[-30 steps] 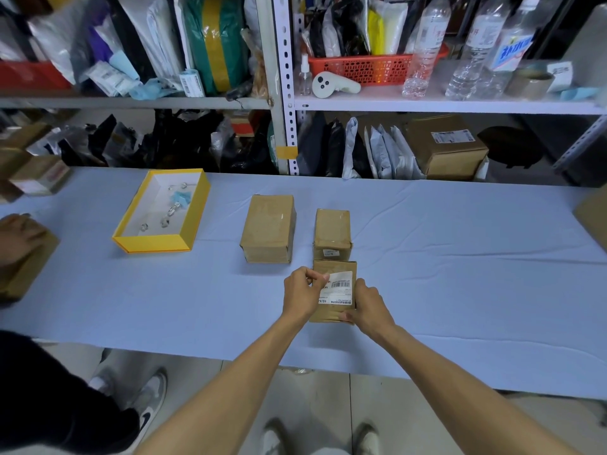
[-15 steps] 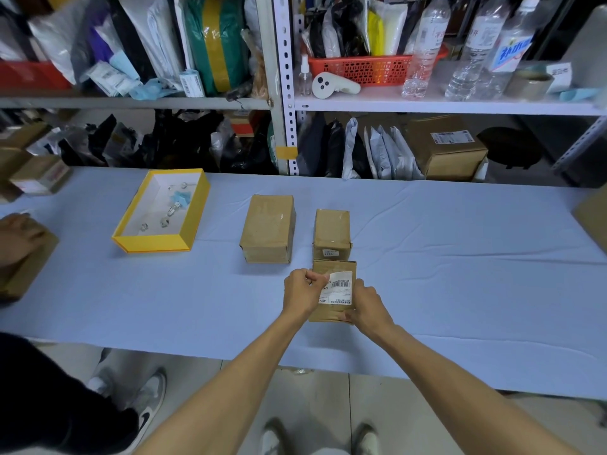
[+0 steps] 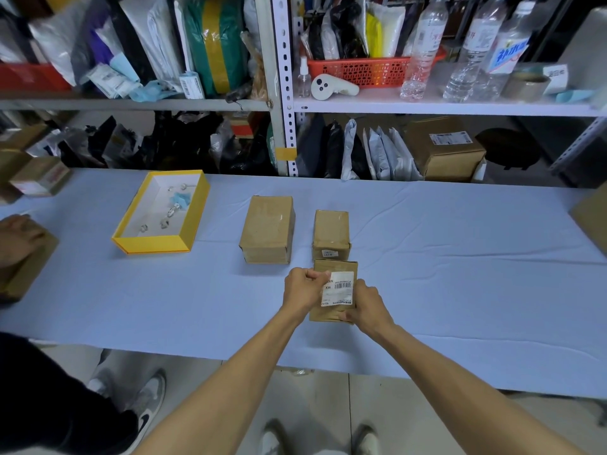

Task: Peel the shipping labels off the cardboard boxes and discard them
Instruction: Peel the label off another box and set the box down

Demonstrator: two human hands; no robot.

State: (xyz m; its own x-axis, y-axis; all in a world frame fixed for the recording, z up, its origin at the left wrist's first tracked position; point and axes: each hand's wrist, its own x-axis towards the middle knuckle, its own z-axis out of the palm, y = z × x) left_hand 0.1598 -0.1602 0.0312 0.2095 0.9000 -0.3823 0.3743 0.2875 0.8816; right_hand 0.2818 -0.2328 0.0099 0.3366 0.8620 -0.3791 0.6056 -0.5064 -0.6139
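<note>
White barcoded label — corner lifted — on brown cardboard box.

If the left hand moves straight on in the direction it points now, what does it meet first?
The left hand would likely push into the label it pinches, on the near box; behind lies another small box.
</note>
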